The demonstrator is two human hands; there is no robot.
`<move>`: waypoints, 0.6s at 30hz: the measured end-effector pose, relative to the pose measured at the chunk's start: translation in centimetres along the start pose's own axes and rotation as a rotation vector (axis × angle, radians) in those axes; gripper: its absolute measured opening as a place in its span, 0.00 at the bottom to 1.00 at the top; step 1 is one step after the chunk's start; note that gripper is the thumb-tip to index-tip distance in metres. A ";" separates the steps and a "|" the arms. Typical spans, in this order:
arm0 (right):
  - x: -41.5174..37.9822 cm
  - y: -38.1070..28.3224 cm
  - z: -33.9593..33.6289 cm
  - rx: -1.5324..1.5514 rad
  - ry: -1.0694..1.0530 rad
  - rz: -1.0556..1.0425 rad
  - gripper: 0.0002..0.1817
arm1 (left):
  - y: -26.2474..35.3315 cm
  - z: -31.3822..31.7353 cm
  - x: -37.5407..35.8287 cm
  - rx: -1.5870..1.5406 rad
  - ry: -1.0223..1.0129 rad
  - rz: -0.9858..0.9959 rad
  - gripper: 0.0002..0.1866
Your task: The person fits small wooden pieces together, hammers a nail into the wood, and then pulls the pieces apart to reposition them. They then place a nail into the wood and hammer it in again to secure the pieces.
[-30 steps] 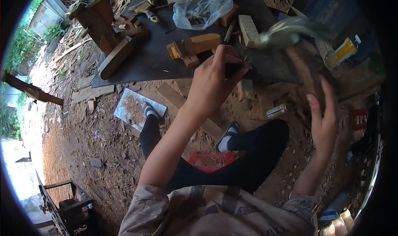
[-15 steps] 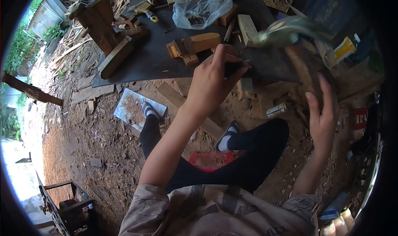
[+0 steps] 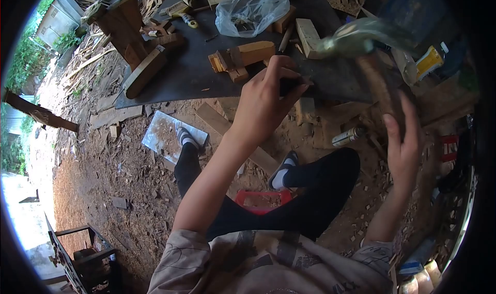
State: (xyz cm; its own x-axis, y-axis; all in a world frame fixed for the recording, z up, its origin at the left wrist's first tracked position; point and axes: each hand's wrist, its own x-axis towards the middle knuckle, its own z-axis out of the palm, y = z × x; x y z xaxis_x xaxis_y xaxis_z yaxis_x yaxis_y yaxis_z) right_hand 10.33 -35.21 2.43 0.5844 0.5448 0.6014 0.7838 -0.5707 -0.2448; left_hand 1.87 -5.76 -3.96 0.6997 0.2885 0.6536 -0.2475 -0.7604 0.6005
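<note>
My left hand (image 3: pixel 268 97) is closed over the front part of the dark tabletop (image 3: pixel 181 84), its fingers round a small dark piece that I cannot make out. To the right, my right hand (image 3: pixel 404 139) grips the wooden handle of a hammer (image 3: pixel 374 77). The hammer's metal head is blurred and raised near the table's right side. Just beyond my left hand lies a yellowish wooden block (image 3: pixel 256 51) with a smaller piece across it. A pale wood block (image 3: pixel 308 37) rests behind, left of the hammer head.
A clear plastic bag (image 3: pixel 251 10) lies at the table's back. Joined wooden pieces (image 3: pixel 146 72) stand at its left edge. Below are a spray can (image 3: pixel 347 137), a red plastic stool (image 3: pixel 262 200), and my feet among wood scraps. A yellow container (image 3: pixel 430 62) is at the right.
</note>
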 end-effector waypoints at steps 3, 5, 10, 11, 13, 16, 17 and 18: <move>0.2 -1.2 0.4 0.014 -0.251 0.040 0.25 | 0.3 -0.2 0.0 -0.024 -0.014 -0.045 0.18; 0.6 -1.4 -0.1 -0.015 -0.196 0.011 0.25 | 0.3 -0.3 0.1 -0.036 -0.007 -0.053 0.18; 0.3 -0.5 -0.1 0.026 0.054 0.001 0.26 | 0.0 0.0 0.0 -0.014 0.023 0.026 0.18; 0.0 0.2 -0.1 0.069 0.089 0.049 0.26 | 0.0 -0.1 0.0 -0.012 0.014 0.015 0.18; -0.2 0.8 0.1 0.081 0.074 0.053 0.27 | 0.1 -0.1 0.0 -0.013 -0.002 -0.002 0.18; 0.3 0.1 0.2 0.004 -0.026 -0.029 0.27 | 0.1 -0.1 0.0 -0.006 -0.006 -0.018 0.19; 0.6 -0.3 0.2 0.021 -0.130 -0.057 0.26 | 0.0 -0.1 0.0 -0.004 -0.006 -0.014 0.20; 0.5 -0.5 0.2 0.032 -0.176 -0.041 0.25 | -0.2 -0.1 -0.1 -0.001 -0.007 -0.010 0.21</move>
State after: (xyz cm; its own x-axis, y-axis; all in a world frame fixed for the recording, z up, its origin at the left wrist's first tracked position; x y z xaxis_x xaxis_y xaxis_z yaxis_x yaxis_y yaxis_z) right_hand 10.26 -34.46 2.69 0.5772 0.6678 0.4699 0.8125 -0.5276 -0.2481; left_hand 1.78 -5.58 -4.15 0.7072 0.2918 0.6440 -0.2407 -0.7570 0.6074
